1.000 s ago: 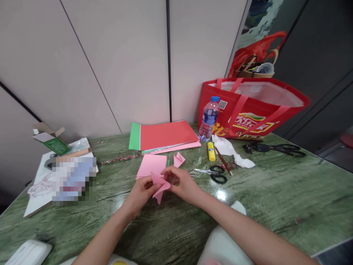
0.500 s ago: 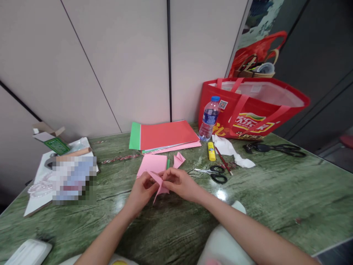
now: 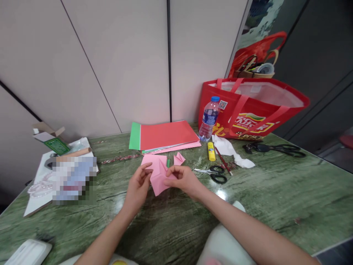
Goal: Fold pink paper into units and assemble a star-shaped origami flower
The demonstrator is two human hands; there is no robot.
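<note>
A creased piece of pink paper (image 3: 159, 184) is up in the air, partly unfolded. Its right edge is pinched between the thumb and fingers of my right hand (image 3: 183, 181). At the paper's left side is my left hand (image 3: 139, 181), fingers curved and apart; whether a fingertip touches the paper is hard to make out. Just behind lie flat pink paper squares (image 3: 147, 159), partly covered by the held paper. A small folded pink paper piece (image 3: 179, 159) rests to their right on the green table (image 3: 176, 235).
Scissors (image 3: 215, 173), a yellow glue stick (image 3: 211, 151), a dark red pencil (image 3: 223, 161) and white tissue (image 3: 224, 146) lie right. Behind are coloured sheets (image 3: 168, 134), a water bottle (image 3: 209, 119) and a red bag (image 3: 248, 110). A small box (image 3: 56, 143) stands left.
The pink paper has opened out and now shows a broad face. My left hand's fingers have loosened from it and drawn slightly left, while my right hand keeps its pinch.
</note>
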